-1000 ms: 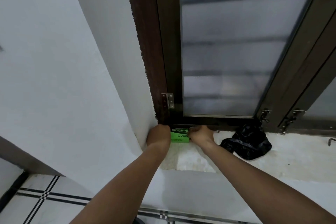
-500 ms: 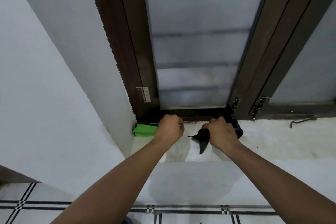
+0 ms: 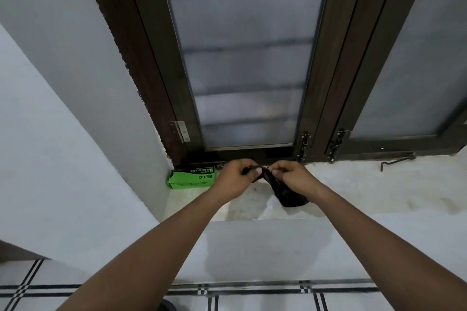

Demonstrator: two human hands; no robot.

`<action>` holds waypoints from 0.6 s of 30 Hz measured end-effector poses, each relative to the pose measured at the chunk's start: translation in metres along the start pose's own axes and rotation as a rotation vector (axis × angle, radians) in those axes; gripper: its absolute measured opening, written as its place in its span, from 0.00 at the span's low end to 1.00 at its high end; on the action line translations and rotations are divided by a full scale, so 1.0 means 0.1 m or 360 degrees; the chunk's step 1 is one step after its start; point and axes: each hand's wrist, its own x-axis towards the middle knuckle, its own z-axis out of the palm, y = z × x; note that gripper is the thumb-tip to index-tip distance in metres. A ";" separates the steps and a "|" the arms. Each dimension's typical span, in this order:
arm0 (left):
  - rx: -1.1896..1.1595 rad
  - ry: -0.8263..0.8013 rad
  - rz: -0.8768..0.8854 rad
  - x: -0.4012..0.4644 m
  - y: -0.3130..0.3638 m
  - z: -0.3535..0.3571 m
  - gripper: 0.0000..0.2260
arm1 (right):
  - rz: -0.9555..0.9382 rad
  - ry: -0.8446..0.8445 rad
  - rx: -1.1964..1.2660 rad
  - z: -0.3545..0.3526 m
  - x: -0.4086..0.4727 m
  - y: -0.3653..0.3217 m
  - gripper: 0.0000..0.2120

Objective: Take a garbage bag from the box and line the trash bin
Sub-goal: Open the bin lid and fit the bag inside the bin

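A green box of garbage bags [image 3: 192,178] lies on the white window sill [image 3: 366,189], tucked into the left corner against the wall. To its right, a black garbage bag [image 3: 285,193] hangs crumpled above the sill. My left hand [image 3: 235,179] and my right hand [image 3: 294,178] both pinch its top edge, thumbs close together, just in front of the dark window frame. The trash bin is not in view.
A dark wooden window frame [image 3: 326,83] with frosted glass rises behind the sill. Metal latches [image 3: 304,145] sit at its base, and a metal stay hook [image 3: 396,160] lies on the sill to the right. Below is a tiled floor [image 3: 252,298] with black lines.
My hands left the green box, my right hand took up the black bag from the sill, and now both hands hold its top edge together.
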 end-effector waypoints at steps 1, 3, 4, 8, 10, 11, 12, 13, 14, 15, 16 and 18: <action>-0.0059 0.0100 -0.0034 0.03 0.06 -0.03 0.07 | -0.0018 -0.0058 0.0087 -0.02 -0.06 -0.05 0.11; -0.0059 0.0288 -0.0070 0.07 0.20 -0.11 0.14 | -0.0050 -0.0245 0.0360 -0.03 -0.23 -0.18 0.20; -0.0045 0.0380 -0.0077 0.09 0.27 -0.15 0.18 | -0.0083 -0.0320 0.0499 -0.02 -0.30 -0.22 0.21; -0.0382 0.0582 -0.0256 0.12 0.55 -0.36 0.18 | -0.0332 -0.0101 0.0351 0.09 -0.53 -0.34 0.12; -0.0881 0.0523 -0.0389 0.08 0.64 -0.46 0.23 | -0.0263 -0.0115 0.0474 0.14 -0.62 -0.41 0.06; -0.1058 0.0484 -0.0413 0.04 0.67 -0.49 0.29 | -0.0169 -0.0145 0.0641 0.16 -0.66 -0.47 0.07; -0.1153 0.0428 -0.0396 -0.01 0.68 -0.52 0.34 | -0.0095 -0.0164 0.0795 0.17 -0.69 -0.52 0.08; -0.1161 0.0343 -0.0370 -0.11 0.68 -0.55 0.38 | -0.0067 -0.0153 0.0907 0.19 -0.75 -0.57 0.09; -0.1121 0.0230 -0.0358 -0.21 0.66 -0.56 0.40 | -0.0068 -0.0126 0.0964 0.21 -0.78 -0.62 0.10; -0.1073 0.0093 -0.0362 -0.32 0.61 -0.56 0.41 | -0.0084 -0.0088 0.1012 0.24 -0.82 -0.68 0.10; -0.1024 -0.0035 -0.0365 -0.41 0.56 -0.56 0.38 | -0.0108 -0.0044 0.1036 0.26 -0.86 -0.72 0.11; -0.0910 -0.0220 -0.0304 -0.59 0.44 -0.58 0.22 | -0.0127 0.0107 0.1029 0.33 -0.93 -0.81 0.11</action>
